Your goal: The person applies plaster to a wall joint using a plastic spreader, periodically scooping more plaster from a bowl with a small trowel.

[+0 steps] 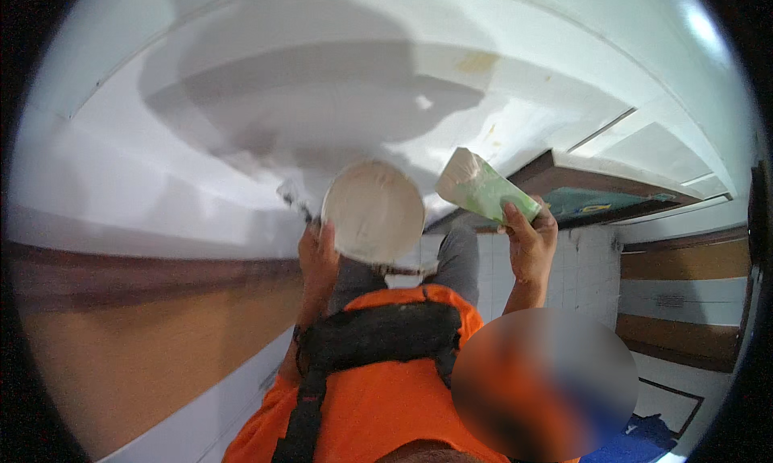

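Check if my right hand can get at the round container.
Probably yes: the way looks free, except that the right hand holds a green-and-white piece between itself and the round container.

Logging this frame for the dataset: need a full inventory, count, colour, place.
white tub: 1, white with pale contents, centre
flat tool: 1, green with whitish end, right of the tub
small tool: 1, pale and dark, left of the tub; kind unclear
wall: 1, white with yellowish stains, ahead
framed panel: 1, teal in dark brown, right
brown bands: at least 3, left and right
tiles: many, white, behind the right forearm
blue item: 1, lower right; kind unclear
shirt: 1, orange, lower centre
black strap: 1, across the chest
trousers: 1 pair, grey, below the tub
left hand: 1, holding the tub
right hand: 1, gripping the flat tool
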